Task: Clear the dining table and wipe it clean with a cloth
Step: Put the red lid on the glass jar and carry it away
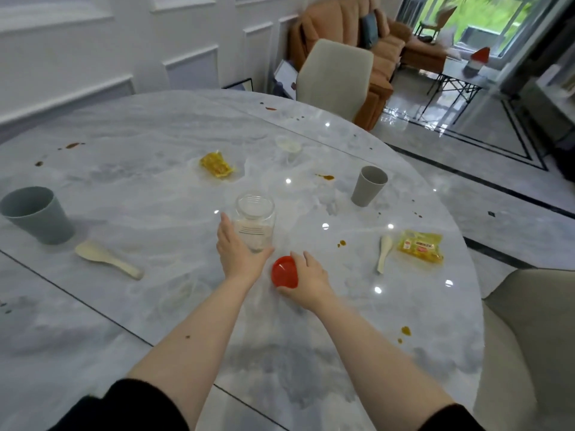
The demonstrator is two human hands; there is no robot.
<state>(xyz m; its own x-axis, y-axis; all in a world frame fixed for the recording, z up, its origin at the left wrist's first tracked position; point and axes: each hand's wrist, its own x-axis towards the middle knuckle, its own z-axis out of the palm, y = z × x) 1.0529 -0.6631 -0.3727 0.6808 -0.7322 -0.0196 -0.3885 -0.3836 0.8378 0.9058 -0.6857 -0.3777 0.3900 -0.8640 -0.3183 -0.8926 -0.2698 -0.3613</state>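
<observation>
Gripping a clear jar (255,223), the left hand (238,253) wraps its lower side from the left, thumb under the base, fingers up along the glass. Jar stands upright, lid off, near the middle of the marble desk (140,194). Right hand (306,281) is clenched around a red lid (284,272) just right of the jar base; lid is tilted, its hollow side facing left, and whether it touches the desk cannot be told. Both forearms are bare, with black sleeves (130,405) at the near edge.

Toward the left edge sits a grey-blue cup (35,214), upright, with a cream spoon (107,259) lying just beside it on the near side. Toward the far edge lies a yellow wrapper (217,164), and right of it a small clear cup (288,148), blurred. A beige cup (368,185) stands upright toward the right edge. Nearer, by the right edge, a second spoon (383,253) lies beside a yellow snack pack (420,246), close but seemingly not touching.

Brown stains (325,177) spot the desk: by the beige cup, near the far-left edge, at the far edge, and close to the near-right edge. No cloth in view.

A pale chair (334,76) stands at the far edge, another (529,337) at the right edge. An orange sofa (351,35) sits behind the far chair.
</observation>
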